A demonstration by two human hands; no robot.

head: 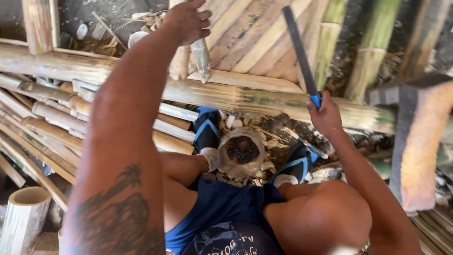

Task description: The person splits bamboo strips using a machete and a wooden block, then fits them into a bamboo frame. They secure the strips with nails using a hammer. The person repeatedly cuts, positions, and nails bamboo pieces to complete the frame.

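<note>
My left hand (188,20) is raised at the top centre, closed around a short bamboo piece (201,57) whose pointed end hangs down toward a long horizontal bamboo pole (245,98). My right hand (323,113) grips the blue handle of a long dark blade (299,49), which points up and away over the pole. Between my feet stands an upright wooden stump (241,152) with a dark, charred-looking top.
Split bamboo slats (52,118) are piled at the left, with a cut bamboo tube (23,219) at the lower left. Green bamboo poles (368,56) lean at the upper right. A wooden block (417,141) is close at the right. Chips litter the ground.
</note>
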